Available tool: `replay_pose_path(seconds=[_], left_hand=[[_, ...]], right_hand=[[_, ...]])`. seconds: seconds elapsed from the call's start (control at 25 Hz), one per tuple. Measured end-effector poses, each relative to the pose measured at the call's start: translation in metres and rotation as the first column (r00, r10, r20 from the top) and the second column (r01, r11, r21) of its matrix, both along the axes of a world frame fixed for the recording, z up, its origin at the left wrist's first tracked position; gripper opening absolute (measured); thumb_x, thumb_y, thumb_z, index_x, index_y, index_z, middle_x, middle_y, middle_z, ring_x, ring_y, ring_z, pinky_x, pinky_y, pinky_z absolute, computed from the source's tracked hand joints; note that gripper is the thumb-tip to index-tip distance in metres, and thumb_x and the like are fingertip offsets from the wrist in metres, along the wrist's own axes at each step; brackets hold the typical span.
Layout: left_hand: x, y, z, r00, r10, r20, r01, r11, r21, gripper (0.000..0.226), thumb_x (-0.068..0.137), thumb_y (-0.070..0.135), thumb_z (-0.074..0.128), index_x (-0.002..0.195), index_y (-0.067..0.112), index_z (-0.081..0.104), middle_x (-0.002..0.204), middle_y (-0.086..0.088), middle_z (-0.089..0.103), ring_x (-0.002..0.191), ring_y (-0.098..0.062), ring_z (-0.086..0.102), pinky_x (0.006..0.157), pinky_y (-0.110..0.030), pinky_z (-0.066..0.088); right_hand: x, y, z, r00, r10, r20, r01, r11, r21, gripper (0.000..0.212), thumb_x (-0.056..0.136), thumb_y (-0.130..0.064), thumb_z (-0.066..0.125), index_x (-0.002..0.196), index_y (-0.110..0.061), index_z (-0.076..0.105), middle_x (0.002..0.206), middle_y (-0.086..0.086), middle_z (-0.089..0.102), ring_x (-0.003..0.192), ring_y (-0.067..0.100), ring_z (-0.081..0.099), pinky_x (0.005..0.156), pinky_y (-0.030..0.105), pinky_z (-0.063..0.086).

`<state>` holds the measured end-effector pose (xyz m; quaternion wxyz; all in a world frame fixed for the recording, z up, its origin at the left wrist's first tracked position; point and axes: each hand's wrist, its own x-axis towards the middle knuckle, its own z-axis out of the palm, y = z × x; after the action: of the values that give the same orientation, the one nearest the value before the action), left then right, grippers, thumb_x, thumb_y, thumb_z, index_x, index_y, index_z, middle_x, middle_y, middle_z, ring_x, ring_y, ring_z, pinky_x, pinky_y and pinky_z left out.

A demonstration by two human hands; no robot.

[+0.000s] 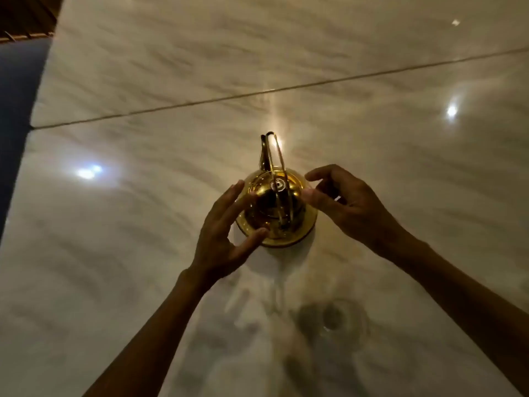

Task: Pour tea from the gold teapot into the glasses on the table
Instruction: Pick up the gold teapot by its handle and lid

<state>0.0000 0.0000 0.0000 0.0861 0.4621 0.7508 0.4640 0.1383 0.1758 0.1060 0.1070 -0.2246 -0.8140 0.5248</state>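
The gold teapot (282, 196) stands upright in the middle of the glossy marble table (372, 67), its spout pointing away from me and its thin wire handle raised. My left hand (226, 236) is at the pot's left side, fingers spread, thumb near the base rim. My right hand (346, 202) hovers at the pot's right side with fingers apart, fingertips close to the lid. Neither hand grips the pot. A faint round shape (333, 316) on the table near me looks like a clear glass or its reflection; I cannot tell which.
A thin seam (200, 102) crosses the marble table behind the pot. The table's left edge (37, 96) runs diagonally beside a dark blue surface. Bright lamp reflections show on the table at left and right. A small pale scrap (455, 22) lies far right.
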Motion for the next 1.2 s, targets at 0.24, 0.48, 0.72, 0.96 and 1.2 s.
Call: replay_pose_path(seconds=[0.24, 0.48, 0.72, 0.96, 1.2], left_hand=[[-0.046, 0.019, -0.057, 0.937, -0.282, -0.204, 0.276, 0.959, -0.06, 0.089, 0.082, 0.067, 0.056, 0.153, 0.044, 0.008, 0.163, -0.017, -0.002, 0.152, -0.038, 0.004, 0.12, -0.057, 0.018], [-0.052, 0.039, -0.077, 0.926, -0.297, -0.233, 0.33, 0.937, 0.117, 0.09, 0.083, 0.072, 0.052, 0.155, 0.033, 0.014, 0.154, -0.034, 0.015, 0.146, -0.05, 0.021, 0.11, -0.065, 0.032], [-0.013, 0.085, -0.083, 0.972, -0.157, 0.172, 0.212, 0.907, -0.365, 0.128, 0.064, 0.094, -0.015, 0.147, -0.002, 0.0, 0.148, -0.047, 0.01, 0.138, -0.065, 0.01, 0.113, -0.068, 0.023], [-0.024, 0.047, -0.026, 0.934, -0.178, -0.309, 0.228, 0.964, 0.134, 0.095, 0.08, 0.074, 0.054, 0.155, 0.034, 0.011, 0.149, -0.037, 0.025, 0.143, -0.051, 0.027, 0.108, -0.064, 0.035], [0.034, 0.025, 0.058, 0.912, -0.168, -0.373, 0.221, 0.97, 0.103, 0.094, 0.079, 0.076, 0.054, 0.153, 0.028, 0.021, 0.149, -0.036, 0.026, 0.143, -0.052, 0.026, 0.109, -0.064, 0.034]], right_hand=[[-0.033, -0.027, -0.037, 0.994, -0.08, -0.07, 0.064, 0.974, -0.216, 0.02, 0.083, -0.041, 0.051, 0.098, -0.029, 0.056, 0.077, -0.02, 0.067, 0.077, -0.006, 0.063, 0.063, 0.01, 0.048], [-0.051, -0.037, -0.044, 0.966, -0.238, -0.101, 0.17, 0.878, -0.448, 0.028, 0.088, -0.035, 0.042, 0.076, -0.015, 0.056, 0.051, -0.001, 0.053, 0.044, 0.014, 0.05, 0.046, 0.023, 0.045], [-0.066, -0.054, -0.037, 0.947, -0.31, -0.085, 0.231, 0.842, -0.487, 0.053, 0.098, -0.013, 0.027, 0.047, -0.024, 0.037, 0.032, -0.011, 0.024, 0.026, 0.0, 0.022, 0.033, 0.009, 0.028], [-0.039, -0.042, 0.003, 0.889, -0.398, -0.228, 0.199, 0.782, -0.591, 0.037, 0.091, -0.022, 0.046, 0.055, -0.024, 0.053, 0.038, -0.01, 0.039, 0.028, 0.001, 0.027, 0.032, 0.009, 0.024], [0.02, -0.066, 0.084, 0.882, -0.361, -0.302, 0.151, 0.826, -0.544, 0.036, 0.09, -0.024, 0.05, 0.055, -0.024, 0.053, 0.038, -0.01, 0.04, 0.028, 0.001, 0.028, 0.032, 0.009, 0.025]])
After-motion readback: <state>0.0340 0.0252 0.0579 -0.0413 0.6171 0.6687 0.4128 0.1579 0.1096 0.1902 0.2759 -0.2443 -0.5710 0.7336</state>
